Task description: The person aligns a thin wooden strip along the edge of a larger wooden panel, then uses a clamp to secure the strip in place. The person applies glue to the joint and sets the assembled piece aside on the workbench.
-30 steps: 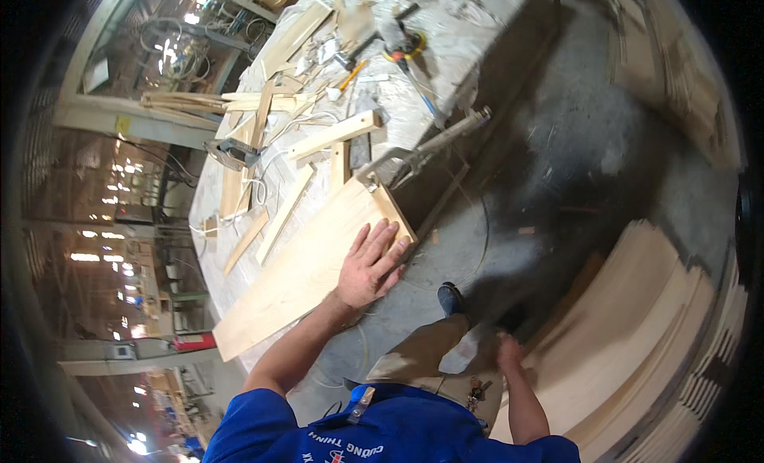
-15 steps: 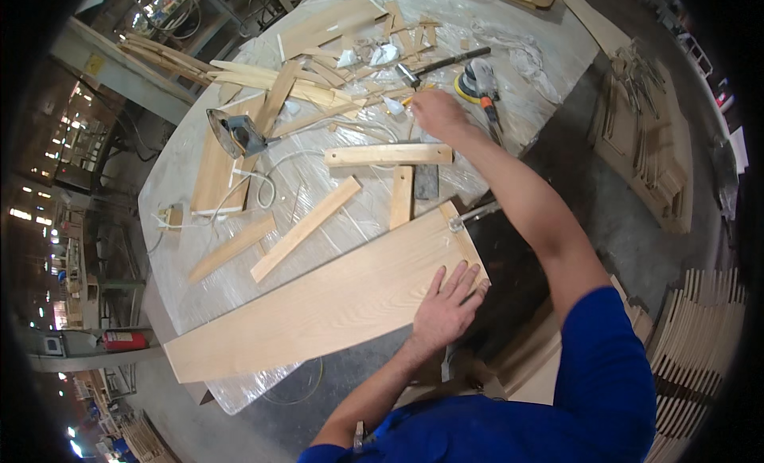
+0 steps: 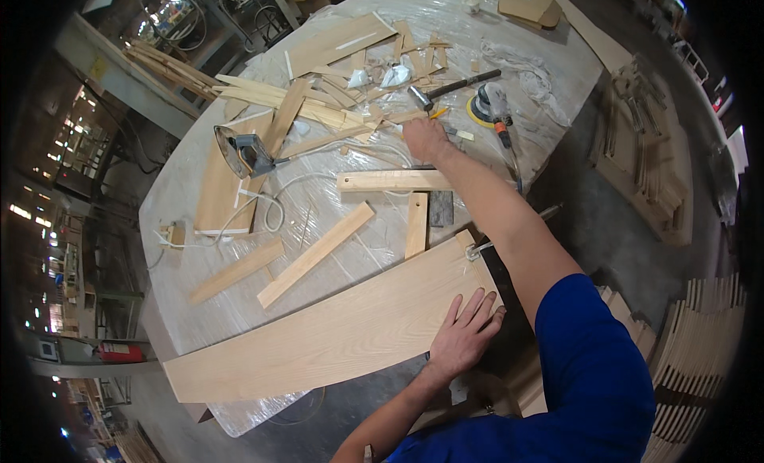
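Observation:
A long pale wooden board (image 3: 318, 332) lies slantwise across the near side of the plastic-covered table (image 3: 171, 280). My left hand (image 3: 463, 337) rests flat on its right end, fingers spread. Beside those fingers, a metal clamp (image 3: 476, 250) sits at the board's far right corner. My right hand (image 3: 426, 140) reaches over the table among wood scraps, its fingers curled. What they hold, if anything, is hidden. Just beyond it lie a yellow pencil (image 3: 438, 113) and a hammer (image 3: 420, 97). An orbital sander (image 3: 487, 105) stands to its right.
Between my right hand and the board lie several wooden strips (image 3: 318, 254) and a dark grey block (image 3: 441, 209). An upturned clothes iron (image 3: 243, 151) with a white cord stands at the left. Stacked slats (image 3: 700, 328) are at the right.
My right hand has shifted left over the scraps, away from the sander and the pencil. My left hand stays on the board. The whole view has shifted slightly.

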The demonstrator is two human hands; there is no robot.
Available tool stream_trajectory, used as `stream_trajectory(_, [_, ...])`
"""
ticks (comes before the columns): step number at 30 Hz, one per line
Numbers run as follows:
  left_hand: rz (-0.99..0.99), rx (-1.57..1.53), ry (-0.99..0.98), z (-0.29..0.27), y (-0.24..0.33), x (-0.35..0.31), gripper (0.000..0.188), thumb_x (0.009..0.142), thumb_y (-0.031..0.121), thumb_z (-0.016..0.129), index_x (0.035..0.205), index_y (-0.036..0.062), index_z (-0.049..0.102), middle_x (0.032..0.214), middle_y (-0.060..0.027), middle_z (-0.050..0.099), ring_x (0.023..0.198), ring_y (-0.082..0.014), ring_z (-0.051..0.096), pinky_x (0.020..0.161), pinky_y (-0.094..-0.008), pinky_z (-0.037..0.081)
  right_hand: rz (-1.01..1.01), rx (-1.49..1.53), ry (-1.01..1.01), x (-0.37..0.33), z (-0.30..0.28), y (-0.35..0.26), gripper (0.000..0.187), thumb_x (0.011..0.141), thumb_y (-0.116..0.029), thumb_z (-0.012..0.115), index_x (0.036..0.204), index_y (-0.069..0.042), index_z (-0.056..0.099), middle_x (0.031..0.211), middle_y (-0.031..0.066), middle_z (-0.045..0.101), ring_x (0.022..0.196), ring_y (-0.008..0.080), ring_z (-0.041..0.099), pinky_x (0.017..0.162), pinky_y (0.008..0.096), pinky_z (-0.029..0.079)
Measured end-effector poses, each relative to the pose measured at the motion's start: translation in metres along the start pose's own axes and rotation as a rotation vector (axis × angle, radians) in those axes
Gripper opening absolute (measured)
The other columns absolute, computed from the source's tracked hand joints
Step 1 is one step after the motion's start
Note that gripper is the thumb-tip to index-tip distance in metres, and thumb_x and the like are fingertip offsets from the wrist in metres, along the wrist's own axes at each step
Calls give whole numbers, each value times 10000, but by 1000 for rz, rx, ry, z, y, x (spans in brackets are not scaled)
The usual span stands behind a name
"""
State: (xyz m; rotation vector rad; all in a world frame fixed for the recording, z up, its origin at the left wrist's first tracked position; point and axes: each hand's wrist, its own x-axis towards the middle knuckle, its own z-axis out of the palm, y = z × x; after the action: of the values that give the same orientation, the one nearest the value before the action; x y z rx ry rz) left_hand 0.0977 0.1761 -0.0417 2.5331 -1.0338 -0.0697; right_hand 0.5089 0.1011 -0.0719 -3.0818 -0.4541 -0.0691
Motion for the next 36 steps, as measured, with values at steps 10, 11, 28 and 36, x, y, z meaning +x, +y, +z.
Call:
stream_trajectory(10, [-69, 34, -3, -6, 15, 2, 607, 858, 252, 701, 1443, 197, 549, 1579, -111, 438, 1491, -316, 375, 1210, -563, 266, 83, 606, -492, -108, -120, 102, 181, 876, -145, 661, 963, 4, 717, 876, 125, 726, 698, 190, 687, 650, 338, 554])
stream_trajectory(11, [-67, 32, 3, -5, 16, 4, 606, 855, 253, 706, 1439, 196, 554, 1574, -113, 446, 1488, -317, 382, 1208, -562, 269, 48, 751, -424, -136, -118, 121, 187, 882, -158, 672, 963, 8, 704, 843, 112, 710, 661, 170, 663, 631, 317, 542])
stream_trajectory(28, [-28, 189, 111, 47, 3, 0, 626, 808, 285, 820, 1346, 99, 560, 1499, -247, 513, 1420, -456, 463, 1180, -633, 288, 247, 1635, 445, -513, 72, 135, 159, 872, -95, 756, 966, 16, 691, 790, 62, 637, 655, 126, 546, 595, 269, 425])
stream_trajectory(36, [-88, 232, 75, 53, 3, -11, 745, 873, 351, 802, 1427, 81, 384, 1552, -293, 351, 1499, -454, 307, 1216, -576, 282, 93, 1933, 617, -495, 117, 83, 176, 909, -126, 744, 987, 20, 683, 805, 77, 664, 632, 130, 579, 564, 276, 452])
